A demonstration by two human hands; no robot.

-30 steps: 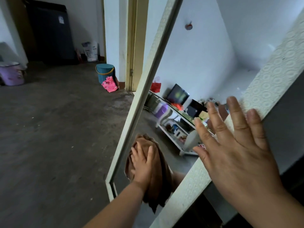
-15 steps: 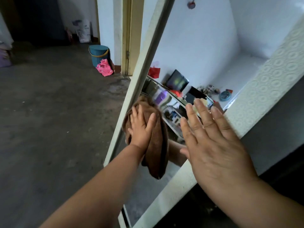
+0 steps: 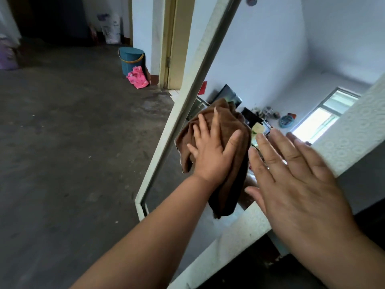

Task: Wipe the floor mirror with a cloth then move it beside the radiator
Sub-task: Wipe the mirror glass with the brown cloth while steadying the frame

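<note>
Currently the floor mirror [image 3: 260,49] stands tilted at centre and right, its pale left frame rail [image 3: 198,69] rising from the concrete floor [image 3: 62,142] and its patterned right frame rail [image 3: 354,130] running toward the near right. The glass reflects white walls, a bright window and a cluttered shelf.

Left hand [image 3: 212,151]: palm flat, fingers [image 3: 203,124] straight and spread. It presses the brown cloth [image 3: 229,195] against the glass, just beside the left frame rail. The fingers do not curl round the fabric. The cloth is bunched under the palm, and a loose fold hangs below the wrist.

Right hand [image 3: 298,184]: fully open, fingers straight and slightly fanned, holding nothing. It lies over the junction of the glass and the right frame rail, near the cloth but apart from it. Motion blur prevents confirming whether the palm bears on the frame.

Far left of the mirror, a teal bucket [image 3: 131,59] stands on the floor beside a yellow door frame [image 3: 173,38], with a pink bundle [image 3: 137,77] touching its base. A white sack [image 3: 110,28] stands farther back against the wall.
</note>
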